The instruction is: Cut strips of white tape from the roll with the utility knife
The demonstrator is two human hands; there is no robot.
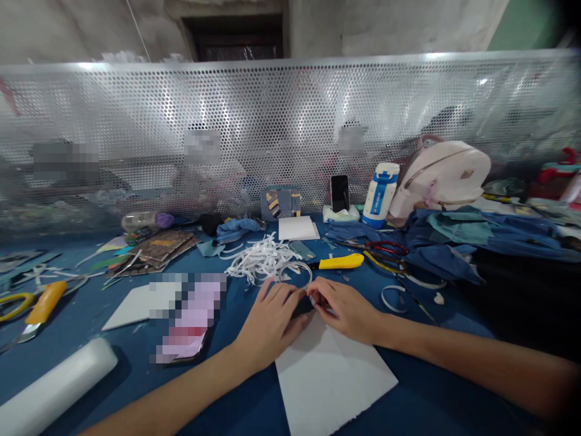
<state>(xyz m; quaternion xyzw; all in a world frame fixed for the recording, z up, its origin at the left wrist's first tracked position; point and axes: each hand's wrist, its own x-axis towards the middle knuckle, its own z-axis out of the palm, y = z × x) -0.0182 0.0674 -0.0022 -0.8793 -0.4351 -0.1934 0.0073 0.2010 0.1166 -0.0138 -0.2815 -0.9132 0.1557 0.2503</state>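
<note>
A white board [336, 375] with a ragged near edge lies on the blue table in front of me. My left hand [270, 321] is at its far end, thumb and fingers closed around a small dark piece [302, 307]. Beside it my right hand [347, 307] makes a pinch at the piece's right end; what its fingertips hold is too small to make out. Just past the fingertips stands a loop of thin white strip [294, 264]. A yellow-handled utility knife [340, 261] lies beyond my right hand, near a heap of white strips [261, 260].
To the left are a phone [193, 318], a white card [136, 306], a white roll [59, 387] and an orange-handled cutter [48, 303]. Scissors [385, 248], blue cloth [454, 236], a bottle [381, 195] and a backpack [447, 172] stand or lie right, before a perforated metal screen [272, 121].
</note>
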